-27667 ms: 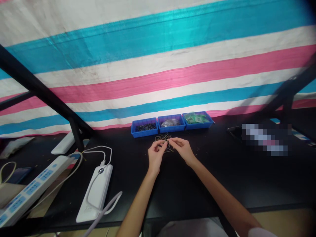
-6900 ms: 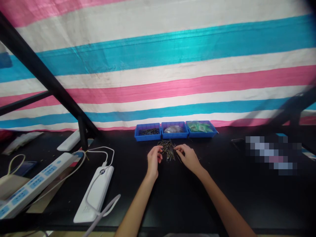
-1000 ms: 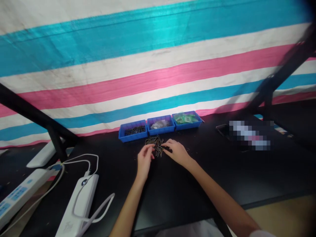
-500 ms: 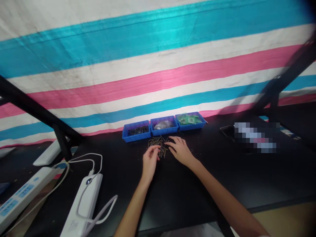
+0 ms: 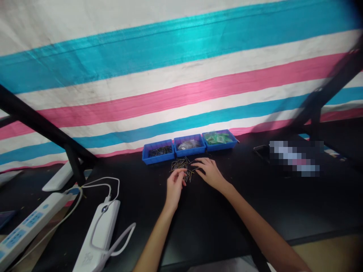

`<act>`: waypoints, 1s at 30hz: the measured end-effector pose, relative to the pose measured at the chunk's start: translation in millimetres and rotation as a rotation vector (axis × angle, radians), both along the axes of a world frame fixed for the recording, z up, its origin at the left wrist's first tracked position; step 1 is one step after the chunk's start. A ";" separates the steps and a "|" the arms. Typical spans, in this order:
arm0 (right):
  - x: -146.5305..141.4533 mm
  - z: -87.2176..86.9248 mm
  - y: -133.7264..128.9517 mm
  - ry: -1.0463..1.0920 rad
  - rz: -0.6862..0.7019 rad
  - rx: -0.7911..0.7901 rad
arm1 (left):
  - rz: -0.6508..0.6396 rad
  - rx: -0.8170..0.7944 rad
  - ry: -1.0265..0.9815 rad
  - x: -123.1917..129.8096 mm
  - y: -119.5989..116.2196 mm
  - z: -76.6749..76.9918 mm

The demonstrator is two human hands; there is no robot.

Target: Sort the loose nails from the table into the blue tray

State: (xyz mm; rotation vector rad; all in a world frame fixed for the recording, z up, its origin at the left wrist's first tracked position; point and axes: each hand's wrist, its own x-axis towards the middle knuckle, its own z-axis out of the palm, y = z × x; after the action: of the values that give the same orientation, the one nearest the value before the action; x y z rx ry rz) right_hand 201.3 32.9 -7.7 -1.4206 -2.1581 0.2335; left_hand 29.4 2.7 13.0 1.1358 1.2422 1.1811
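A loose pile of thin, brass-coloured pieces like screws or nails (image 5: 179, 164) lies on the black table, just in front of the blue bins. At the pile's near edge is my left hand (image 5: 175, 186), its thumb and fingers drawn together; whatever is between them is too small to make out. My right hand (image 5: 211, 173) is at the right side of the pile, palm down, with fingers apart and fingertips at the outer pieces. Behind the pile, the left blue bin (image 5: 157, 160) contains many dark, thin pieces of similar shape.
The middle blue bin (image 5: 190, 152) holds clear plastic-wrapped items, the right one (image 5: 221, 146) green packets. A white power bank (image 5: 98, 230) with a cable and a power strip (image 5: 31, 226) are on the left. A phone (image 5: 261, 153) lies right. Striped sheeting (image 5: 181, 94) hangs behind.
The view has shifted slightly. Both hands stay at the pile, with only small finger movements; the bins have not visibly moved on the table.
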 end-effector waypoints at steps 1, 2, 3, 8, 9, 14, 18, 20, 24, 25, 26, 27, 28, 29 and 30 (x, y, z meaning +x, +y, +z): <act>0.1 -0.6 0.3 -0.009 0.007 0.005 | 0.000 0.005 0.002 0.0 0.1 -0.1; 0.3 -1.1 0.8 -0.015 0.007 0.010 | 0.000 0.010 0.007 0.0 0.4 -0.3; 0.6 -1.5 1.3 -0.018 0.002 0.012 | 0.000 0.014 0.012 -0.1 0.6 -0.6; 3.7 -0.5 4.7 0.002 0.001 -0.006 | 0.012 0.015 0.030 0.2 2.0 -2.4; 4.0 0.2 5.1 0.009 0.005 -0.008 | 0.013 0.014 0.031 0.4 2.1 -2.6; 3.3 2.9 3.8 0.017 0.017 -0.006 | 0.011 0.012 0.036 0.9 1.9 -2.6; 3.0 3.6 2.2 0.056 -0.002 -0.015 | 0.014 0.011 0.039 -0.1 2.6 -2.6; 2.9 4.5 2.5 0.104 -0.029 -0.022 | 0.015 0.012 0.039 -0.7 2.8 -2.5; 1.3 8.6 5.1 0.407 -0.083 -0.075 | 0.012 0.018 0.042 -1.1 2.7 -2.0; 0.6 10.1 5.7 0.538 -0.085 -0.117 | 0.011 0.018 0.043 -1.1 2.6 -1.9; 0.0 11.9 6.0 0.675 -0.084 -0.175 | 0.010 0.018 0.043 -1.1 2.5 -1.8; -0.5 13.7 6.1 0.801 -0.083 -0.244 | 0.010 0.017 0.044 -1.0 2.5 -1.8; -0.8 15.7 5.9 0.903 -0.085 -0.313 | 0.011 0.017 0.045 -1.0 2.4 -1.8; -0.9 17.7 5.4 0.976 -0.088 -0.378 | 0.012 0.016 0.045 -0.9 2.4 -1.8; -0.8 19.6 4.7 1.026 -0.090 -0.431 | 0.014 0.015 0.046 -0.9 2.4 -1.9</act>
State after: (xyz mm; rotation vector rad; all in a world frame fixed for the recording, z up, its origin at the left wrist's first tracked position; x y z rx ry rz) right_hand 200.5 37.7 11.9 -1.1878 -1.2199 1.1590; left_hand 28.5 5.1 11.1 1.1733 1.2797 1.1823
